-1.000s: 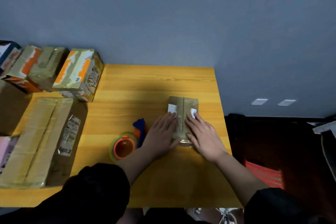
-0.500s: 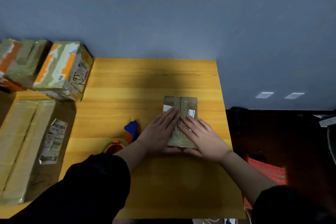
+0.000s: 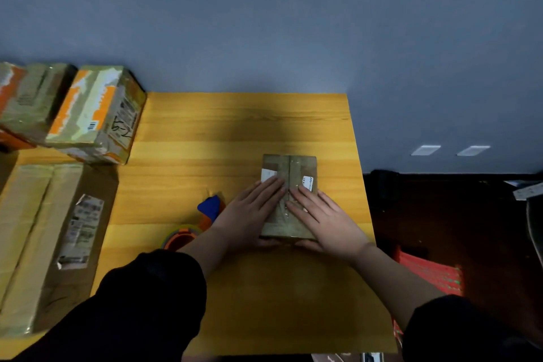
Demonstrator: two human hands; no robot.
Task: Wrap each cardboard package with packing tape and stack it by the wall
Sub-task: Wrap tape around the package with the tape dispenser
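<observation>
A small brown cardboard package (image 3: 296, 167) with a strip of tape down its middle and two white labels lies flat on the yellow wooden table (image 3: 235, 132). My left hand (image 3: 249, 211) lies on its left half with straight fingers, thumb at the near edge. My right hand (image 3: 326, 217) lies flat on its right half, thumb likewise at the near edge. An orange tape dispenser with a blue handle (image 3: 210, 210) and its tape roll (image 3: 182, 239) sits just left of my left forearm.
A taped box with orange marks (image 3: 94, 114) and another like it (image 3: 26, 100) stand at the back left by the blue-grey wall (image 3: 264, 23). A long flat carton (image 3: 44, 238) lies along the left side. Right of the table is dark floor with a red crate (image 3: 426, 270).
Both hands slid together toward the package's middle seam and now press flat on top. The camera view shifted right, so the left boxes sit nearer the frame edge.
</observation>
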